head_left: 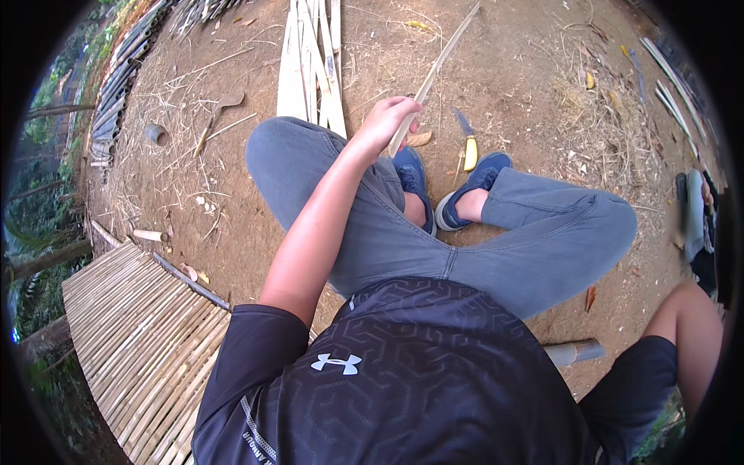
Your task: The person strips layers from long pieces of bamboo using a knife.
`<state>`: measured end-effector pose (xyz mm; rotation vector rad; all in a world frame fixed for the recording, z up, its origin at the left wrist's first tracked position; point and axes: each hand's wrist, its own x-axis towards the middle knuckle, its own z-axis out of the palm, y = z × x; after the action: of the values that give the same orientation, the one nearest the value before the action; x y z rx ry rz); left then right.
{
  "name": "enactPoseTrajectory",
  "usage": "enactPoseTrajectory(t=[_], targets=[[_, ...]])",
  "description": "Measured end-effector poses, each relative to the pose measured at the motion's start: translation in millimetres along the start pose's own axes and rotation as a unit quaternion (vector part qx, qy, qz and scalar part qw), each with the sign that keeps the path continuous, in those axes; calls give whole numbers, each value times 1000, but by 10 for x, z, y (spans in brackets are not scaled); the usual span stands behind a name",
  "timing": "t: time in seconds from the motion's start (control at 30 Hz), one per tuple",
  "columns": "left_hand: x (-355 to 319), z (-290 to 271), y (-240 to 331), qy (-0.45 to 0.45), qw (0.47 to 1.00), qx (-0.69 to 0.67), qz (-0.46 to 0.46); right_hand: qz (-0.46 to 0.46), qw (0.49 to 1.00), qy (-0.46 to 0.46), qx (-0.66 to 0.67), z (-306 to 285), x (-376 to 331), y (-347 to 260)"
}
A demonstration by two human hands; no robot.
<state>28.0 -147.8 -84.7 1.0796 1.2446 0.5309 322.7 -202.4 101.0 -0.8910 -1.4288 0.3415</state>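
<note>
Bare earth ground [232, 225]: brown, strewn with dry straw, lying under and all around the left hand.

Slatted bamboo platform [132, 341]: pale flat strips side by side, well behind the left hand and off to its left, at the seated person's hip.

Bundle of split bamboo slats [310, 70]: long pale lengths laid together on the ground, just ahead of the left hand and slightly to its left.

Bamboo strip [428, 81]: one thin, long, pale sliver, tilted. Its lower end is inside the left hand; the rest runs up and away to the right of it.

Left hand [385, 122]: arm stretched forward over the bent knee, fingers curled closed about the bamboo strip.

Knife [467, 141]: yellow handle, dark blade, lying flat on the ground just to the right of the left hand, apart from it, beyond the blue shoes.

Right hand: out of view; only the upper arm shows at the right edge, so its grip cannot be told.
</note>
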Motion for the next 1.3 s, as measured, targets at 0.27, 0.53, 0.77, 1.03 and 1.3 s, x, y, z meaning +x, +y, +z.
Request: enactPoseTrajectory(t=[0.27,0.53,0.77,1.03,1.3], targets=[[58,49,47,-20,1000,-15,1,423,693,-520,-265,1377,-2941,2202],[39,30,29,2,1000,-24,-4,467,603,-552,-336,1369,-3680,2466],[41,42,27,-4,1000,-30,-3,471,610,-540,-339,1379,-3661,2473],[84,99,78,-33,999,-25,6,491,647,-488,-319,1078,-3382,2507],[93,21,22,-26,998,-60,25,500,728,-400,-246,878,-2932,2381]])
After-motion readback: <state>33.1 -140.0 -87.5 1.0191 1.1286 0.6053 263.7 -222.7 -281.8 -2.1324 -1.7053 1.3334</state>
